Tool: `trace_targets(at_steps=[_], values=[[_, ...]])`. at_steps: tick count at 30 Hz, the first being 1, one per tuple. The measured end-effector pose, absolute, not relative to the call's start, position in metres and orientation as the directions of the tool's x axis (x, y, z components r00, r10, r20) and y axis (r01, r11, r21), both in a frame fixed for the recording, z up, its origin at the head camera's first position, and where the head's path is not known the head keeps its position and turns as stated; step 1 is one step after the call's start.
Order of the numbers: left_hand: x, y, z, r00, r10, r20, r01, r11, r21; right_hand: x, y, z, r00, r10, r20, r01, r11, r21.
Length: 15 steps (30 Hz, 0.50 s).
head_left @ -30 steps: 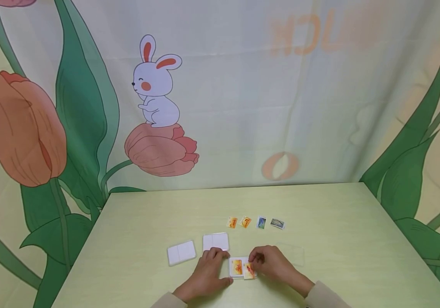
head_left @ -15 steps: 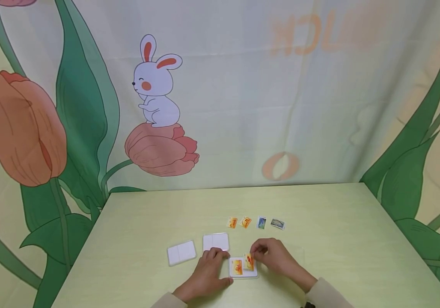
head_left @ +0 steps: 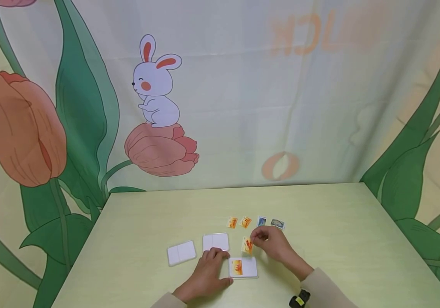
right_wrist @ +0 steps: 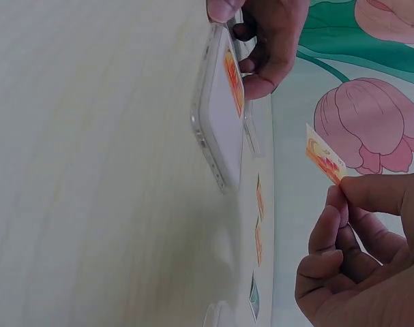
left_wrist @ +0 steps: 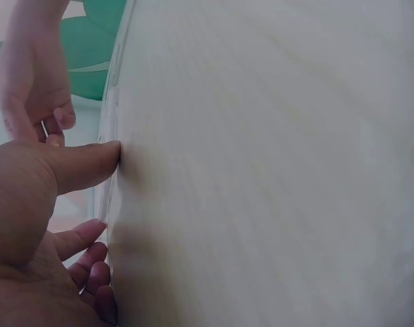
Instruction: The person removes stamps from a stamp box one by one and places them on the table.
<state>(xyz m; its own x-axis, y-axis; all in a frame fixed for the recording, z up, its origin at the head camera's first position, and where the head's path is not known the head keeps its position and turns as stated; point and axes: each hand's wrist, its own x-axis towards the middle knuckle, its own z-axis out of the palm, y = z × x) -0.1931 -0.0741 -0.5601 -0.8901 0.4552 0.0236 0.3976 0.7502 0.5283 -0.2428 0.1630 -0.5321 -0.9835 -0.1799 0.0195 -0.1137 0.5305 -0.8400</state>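
Observation:
My right hand pinches a small orange-and-yellow picture card between thumb and index finger. The card hangs tilted in the air behind a white case with rounded corners and a clear rim. Another orange card lies on the left half of that case; its right half shows white. At the case's left end, my left hand holds it, index finger at the far corner and thumb at the near one. In the right wrist view the held card stands out from the fingertips.
Two more white cases lie to the left. Beyond them are two orange cards, a blue one and a grey one in a row. A clear plastic piece shows low in the right wrist view.
The right hand has lifted the orange card off the right half of the case and moved it away toward the back. The left hand has stayed at the case.

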Motion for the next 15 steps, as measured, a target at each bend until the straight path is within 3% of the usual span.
trace_targets(at_steps=[15], values=[[-0.196, -0.075, -0.565, -0.887, 0.461, 0.034, 0.41, 0.749, 0.521, -0.267, 0.159, -0.549, -0.997, -0.065, -0.032, -0.009, 0.555, -0.832]])
